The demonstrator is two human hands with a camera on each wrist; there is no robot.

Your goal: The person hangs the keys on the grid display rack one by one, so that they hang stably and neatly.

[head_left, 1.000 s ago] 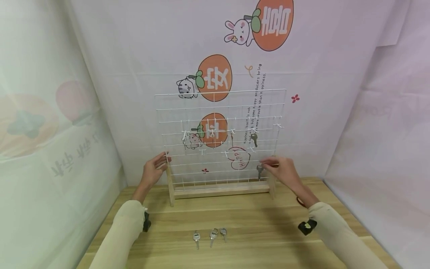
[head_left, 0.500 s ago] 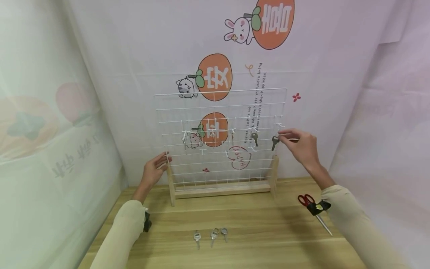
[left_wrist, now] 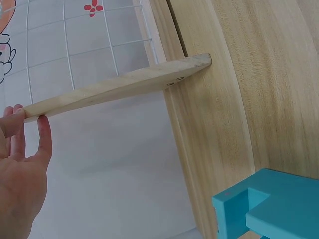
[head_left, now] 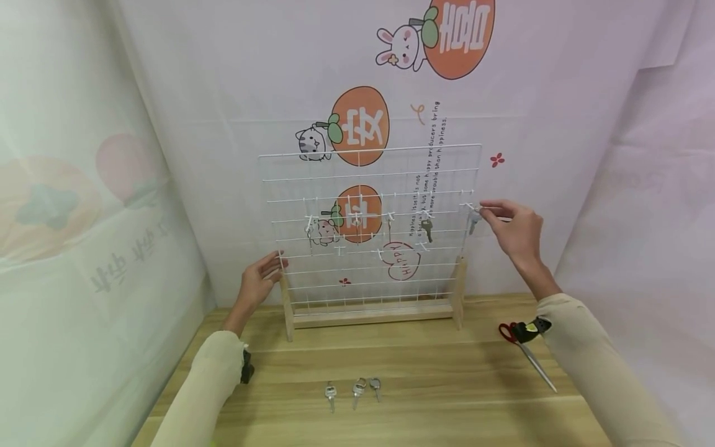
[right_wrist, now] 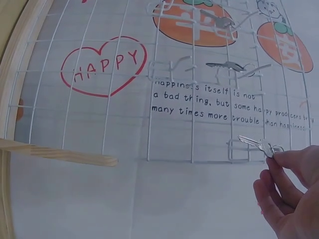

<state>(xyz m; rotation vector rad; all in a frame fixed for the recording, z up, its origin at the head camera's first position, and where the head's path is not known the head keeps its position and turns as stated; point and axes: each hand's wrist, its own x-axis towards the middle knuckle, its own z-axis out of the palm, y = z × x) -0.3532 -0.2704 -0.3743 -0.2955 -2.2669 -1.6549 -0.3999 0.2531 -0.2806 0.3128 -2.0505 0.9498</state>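
A white wire grid rack with wooden side posts stands upright on the table. My left hand grips the upper end of its left post between thumb and fingers. At the grid's right edge, my right hand pinches a silver key by its ring end. The key is beside the rightmost white hook; whether its ring touches that hook, I cannot tell. Another key hangs from a hook further left. Three keys, left, middle and right, lie on the table.
Red-handled scissors lie at the table's right, partly behind the right wrist camera. Several more white hooks sit across the grid. A printed cloth hangs behind the rack, with cloth at both sides.
My right hand has carried the key up and right, from low on the grid to the rightmost hook. The scissors have come into view. My left hand stays on the post.
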